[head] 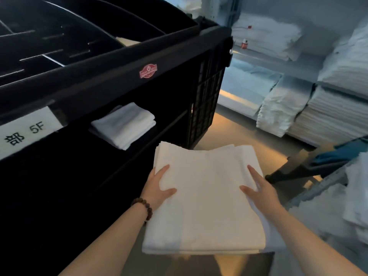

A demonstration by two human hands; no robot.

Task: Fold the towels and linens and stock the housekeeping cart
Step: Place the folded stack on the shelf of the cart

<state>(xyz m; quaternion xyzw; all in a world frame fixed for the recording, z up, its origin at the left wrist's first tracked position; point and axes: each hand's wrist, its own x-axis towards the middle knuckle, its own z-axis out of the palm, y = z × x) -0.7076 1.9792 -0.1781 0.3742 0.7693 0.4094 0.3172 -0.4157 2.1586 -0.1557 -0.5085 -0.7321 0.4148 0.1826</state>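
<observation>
Seen from the head camera, a person holds a folded white towel flat in front of them, near the middle of the scene and above the floor. The left hand grips its left edge and the right hand its right edge, with thumbs and forefingers on top and the remaining fingers hidden beneath. A beaded bracelet circles the left wrist. To the left stands the black housekeeping cart - a smaller folded towel lies on its shelf. Far right, shelves carry stacked white linens.
</observation>
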